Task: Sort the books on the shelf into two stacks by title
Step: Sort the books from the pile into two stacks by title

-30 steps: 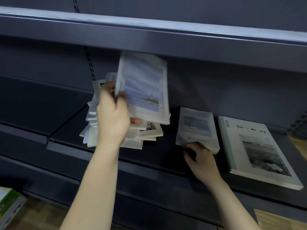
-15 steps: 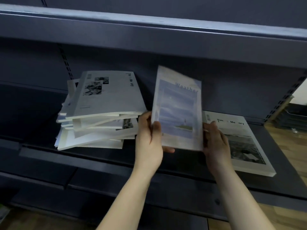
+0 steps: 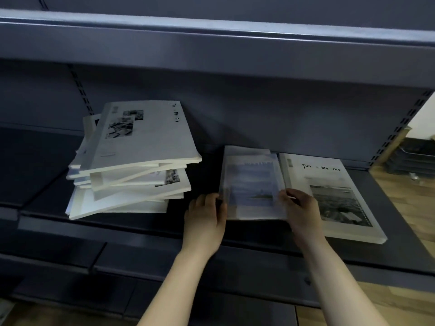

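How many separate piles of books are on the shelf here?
3: an untidy pile at left; the blue-cover pile in the middle, between left hand and right hand; a grey-cover pile at far right. Lower books are partly hidden.

A shop or a stockroom is suggested, though which cannot be told. Dark metal shelving point(image 3: 211, 41) of the retail kind is seen, its boards hung on slotted uprights point(image 3: 400, 130) against a plain back panel point(image 3: 259, 114). Several copies of the same books point(image 3: 143, 147) are laid flat on one board. A wooden floor point(image 3: 414, 208) is seen at the right, where dark trays point(image 3: 416, 161) are stacked.
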Demonstrator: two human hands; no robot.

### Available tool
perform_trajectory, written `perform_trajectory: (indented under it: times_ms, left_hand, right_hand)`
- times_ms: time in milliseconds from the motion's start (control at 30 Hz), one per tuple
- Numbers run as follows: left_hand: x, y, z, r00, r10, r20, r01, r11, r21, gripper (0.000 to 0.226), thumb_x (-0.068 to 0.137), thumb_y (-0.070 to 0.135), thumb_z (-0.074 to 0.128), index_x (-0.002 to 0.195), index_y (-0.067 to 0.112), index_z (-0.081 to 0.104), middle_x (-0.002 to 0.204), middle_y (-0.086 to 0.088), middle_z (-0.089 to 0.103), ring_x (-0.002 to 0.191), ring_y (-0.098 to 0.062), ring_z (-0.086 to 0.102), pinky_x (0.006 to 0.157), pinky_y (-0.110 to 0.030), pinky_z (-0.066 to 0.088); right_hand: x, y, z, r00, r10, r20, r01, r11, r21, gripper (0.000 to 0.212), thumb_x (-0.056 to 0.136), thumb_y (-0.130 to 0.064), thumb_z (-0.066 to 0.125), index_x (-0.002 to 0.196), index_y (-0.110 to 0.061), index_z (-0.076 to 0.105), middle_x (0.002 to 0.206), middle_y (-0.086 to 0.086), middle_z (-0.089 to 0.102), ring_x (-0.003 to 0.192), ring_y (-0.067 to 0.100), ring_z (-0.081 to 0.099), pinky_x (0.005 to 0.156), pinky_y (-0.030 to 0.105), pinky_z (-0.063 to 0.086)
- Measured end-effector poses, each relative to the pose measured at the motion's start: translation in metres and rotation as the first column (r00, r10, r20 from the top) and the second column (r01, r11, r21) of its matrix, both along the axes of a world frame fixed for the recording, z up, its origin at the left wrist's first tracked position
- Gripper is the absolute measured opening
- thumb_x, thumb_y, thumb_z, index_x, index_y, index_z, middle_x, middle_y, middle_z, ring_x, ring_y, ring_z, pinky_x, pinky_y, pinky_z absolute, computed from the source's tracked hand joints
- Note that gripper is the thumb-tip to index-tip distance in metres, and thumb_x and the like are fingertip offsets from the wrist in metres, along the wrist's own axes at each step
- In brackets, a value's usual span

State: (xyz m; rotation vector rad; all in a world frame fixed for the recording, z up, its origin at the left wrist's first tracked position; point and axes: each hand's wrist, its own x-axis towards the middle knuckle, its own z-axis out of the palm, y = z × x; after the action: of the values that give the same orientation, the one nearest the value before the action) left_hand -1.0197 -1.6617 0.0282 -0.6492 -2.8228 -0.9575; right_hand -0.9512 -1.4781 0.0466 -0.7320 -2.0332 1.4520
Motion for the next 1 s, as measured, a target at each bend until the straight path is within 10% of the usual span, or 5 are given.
perform_trajectory:
  times_ms: [133,433,1000]
  left_hand:
    - [-0.006,-0.003,-0.009,0.998,0.036,-0.046,-0.04,0.994,-0.098,0.04,0.098,0.036,0.037,0.132,0.017,0.048,0.131,-0.004,0.052,0.118,-0.026,0.045,0.096,-0.036,0.034]
    - [-0.023,-0.01,-0.021,0.992,0.031,-0.12,-0.05,0.986,-0.157,0.034,0.099,0.029,0.036,0.122,0.017,0.058,0.124,-0.003,0.055,0.112,-0.023,0.046,0.09,-0.034,0.033]
    - [-0.025,-0.011,-0.034,0.978,0.062,-0.197,-0.079,0.994,-0.08,0.04,0.094,0.037,0.035,0.104,0.016,0.068,0.107,-0.001,0.059,0.095,-0.022,0.052,0.082,-0.037,0.041]
  right_hand:
    - [-0.001,0.005,0.002,0.987,0.027,0.157,-0.051,0.987,0.15,0.013,0.087,-0.017,0.063,0.099,-0.011,0.063,0.068,0.012,0.061,0.06,0.014,0.051,0.055,0.027,0.035]
    - [0.003,-0.002,0.002,0.828,0.138,0.543,-0.395,0.832,0.39,0.074,0.066,-0.042,0.08,0.129,-0.026,0.046,0.127,0.004,0.039,0.12,0.022,0.036,0.09,0.028,0.033]
    - [-0.034,-0.008,-0.011,0.971,0.087,0.223,-0.196,0.822,0.534,0.042,0.077,-0.029,0.077,0.117,-0.024,0.065,0.119,-0.001,0.061,0.129,0.025,0.045,0.098,0.029,0.041]
